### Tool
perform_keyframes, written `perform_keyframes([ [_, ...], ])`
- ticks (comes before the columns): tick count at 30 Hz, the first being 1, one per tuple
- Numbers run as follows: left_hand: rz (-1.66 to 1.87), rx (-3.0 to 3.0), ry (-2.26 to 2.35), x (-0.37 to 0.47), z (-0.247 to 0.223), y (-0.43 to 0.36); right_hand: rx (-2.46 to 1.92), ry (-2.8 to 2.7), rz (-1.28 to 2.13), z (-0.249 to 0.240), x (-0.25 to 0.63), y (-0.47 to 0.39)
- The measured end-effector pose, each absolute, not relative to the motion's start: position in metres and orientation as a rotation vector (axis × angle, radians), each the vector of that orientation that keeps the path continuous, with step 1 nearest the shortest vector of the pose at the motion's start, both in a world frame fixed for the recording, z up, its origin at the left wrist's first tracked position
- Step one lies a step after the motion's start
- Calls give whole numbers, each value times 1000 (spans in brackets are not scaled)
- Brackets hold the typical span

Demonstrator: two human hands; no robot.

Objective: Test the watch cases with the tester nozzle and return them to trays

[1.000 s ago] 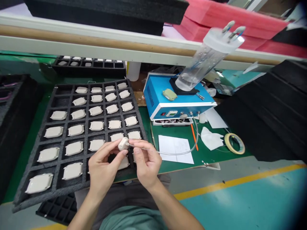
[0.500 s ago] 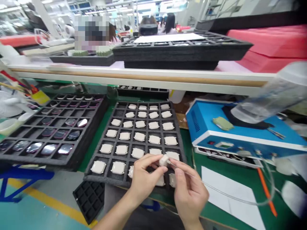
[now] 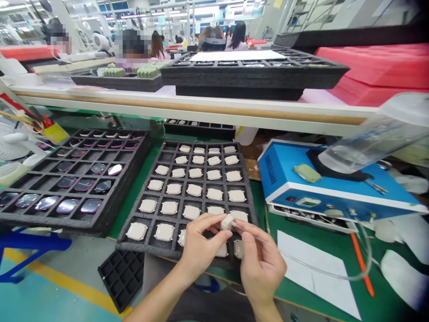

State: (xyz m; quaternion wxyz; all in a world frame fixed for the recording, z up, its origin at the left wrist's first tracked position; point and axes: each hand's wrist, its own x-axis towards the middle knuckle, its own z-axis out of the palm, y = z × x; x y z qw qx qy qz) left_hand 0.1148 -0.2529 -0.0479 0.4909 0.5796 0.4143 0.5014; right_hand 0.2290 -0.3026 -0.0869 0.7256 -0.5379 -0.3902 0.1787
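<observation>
My left hand (image 3: pixel 201 246) pinches a small white plastic part (image 3: pixel 228 221) over the near edge of a black foam tray (image 3: pixel 153 241). My right hand (image 3: pixel 259 261) holds the tip of a thin clear tube (image 3: pixel 318 270) against that part. The tube runs right across the green bench toward a blue box machine (image 3: pixel 335 188). The tray holds several white square parts (image 3: pixel 194 190) in its cells.
A second black foam tray (image 3: pixel 110 208) with shiny dark parts lies at the left. A clear cylinder (image 3: pixel 372 143) leans over the blue machine. White paper (image 3: pixel 318 279) and an orange pen (image 3: pixel 362 264) lie at the right. A shelf (image 3: pixel 201 112) with stacked trays runs above. Other people work in the background.
The view has lifted and swung left, bringing the left tray, the shelf and the room into sight. Both hands keep the same hold on the white part and tube.
</observation>
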Motion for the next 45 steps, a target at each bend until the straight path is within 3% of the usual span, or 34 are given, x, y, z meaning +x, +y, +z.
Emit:
perform_keyframes([
  [45, 1276, 1545, 1015, 118, -55, -240, -963, -900, 433, -74, 236, -286],
])
